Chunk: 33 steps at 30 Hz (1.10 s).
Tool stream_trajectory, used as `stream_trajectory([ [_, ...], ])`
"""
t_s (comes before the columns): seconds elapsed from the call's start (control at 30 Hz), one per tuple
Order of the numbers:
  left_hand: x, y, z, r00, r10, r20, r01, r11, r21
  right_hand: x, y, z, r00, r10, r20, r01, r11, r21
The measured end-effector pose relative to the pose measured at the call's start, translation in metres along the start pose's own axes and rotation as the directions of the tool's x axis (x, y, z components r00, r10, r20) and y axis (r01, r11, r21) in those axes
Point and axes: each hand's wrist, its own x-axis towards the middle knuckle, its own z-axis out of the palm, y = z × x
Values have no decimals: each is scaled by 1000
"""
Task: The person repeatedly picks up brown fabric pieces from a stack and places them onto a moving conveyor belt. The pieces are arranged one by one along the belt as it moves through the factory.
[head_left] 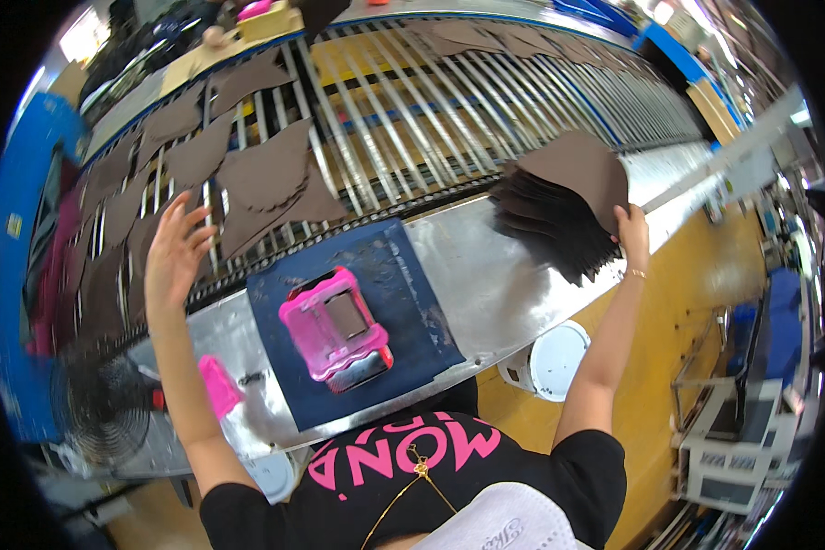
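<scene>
Brown cut pieces (573, 174) sit in a fanned stack at the right of the metal table (472, 266); your right hand (634, 236) touches the stack's right edge, though whether it pinches is impossible to tell. Your left hand (179, 247) spreads its fingers near brown panels (264, 167) on the roller conveyor (414, 101). Between your hands, a pink holder (313, 325) rests on a dark blue mat (422, 344).

gap between mat (412, 341) and brown stack (573, 174), pink box (313, 332) obstructing

Black shirt (513, 463) cut off by the lower edge, fan (105, 408) blurred, layers of the brown stack (573, 174) uncountable.
</scene>
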Motion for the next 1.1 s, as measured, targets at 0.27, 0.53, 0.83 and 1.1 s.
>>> stream_trajectory([
  [0.27,-15,-34,83,968,-101,231,-3,912,410,-108,-137,4,957,-283,-57,275,836,474],
  [0.53,-64,-1,66,997,-15,74,-9,949,315,-213,-213,87,712,-684,158,51,275,960],
  [0.83,-168,42,-5,899,402,-175,-160,672,723,-255,-234,140,327,-929,173,420,307,854],
  [1.1,-164,12,23,979,177,-99,-35,627,778,-223,-197,135,291,-945,149,593,300,747],
])
